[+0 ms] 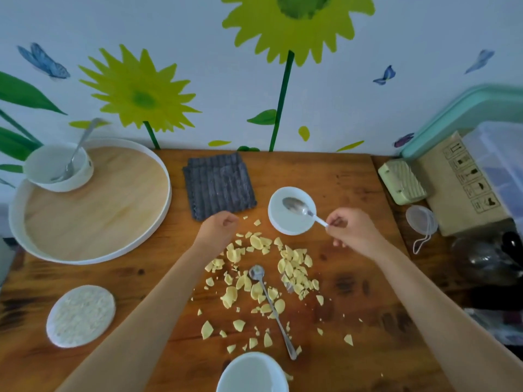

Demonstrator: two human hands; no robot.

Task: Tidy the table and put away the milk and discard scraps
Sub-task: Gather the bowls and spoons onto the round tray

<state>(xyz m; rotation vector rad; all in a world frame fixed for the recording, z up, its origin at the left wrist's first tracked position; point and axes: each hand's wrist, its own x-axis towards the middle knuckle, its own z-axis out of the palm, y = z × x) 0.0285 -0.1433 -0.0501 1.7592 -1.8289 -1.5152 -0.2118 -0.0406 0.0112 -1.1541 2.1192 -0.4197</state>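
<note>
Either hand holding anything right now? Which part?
Right hand pinches the spoon by its handle tip, its bowl over the small white bowl. Left hand is curled, nothing visible in it.

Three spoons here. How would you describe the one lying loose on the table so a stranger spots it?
On the wooden table, find the scatter of yellow scraps between the forearms. The loose spoon lies flat among them, handle toward the near white bowl. Unlike the tray spoon and the held spoon in the right hand, it rests in no bowl.
</note>
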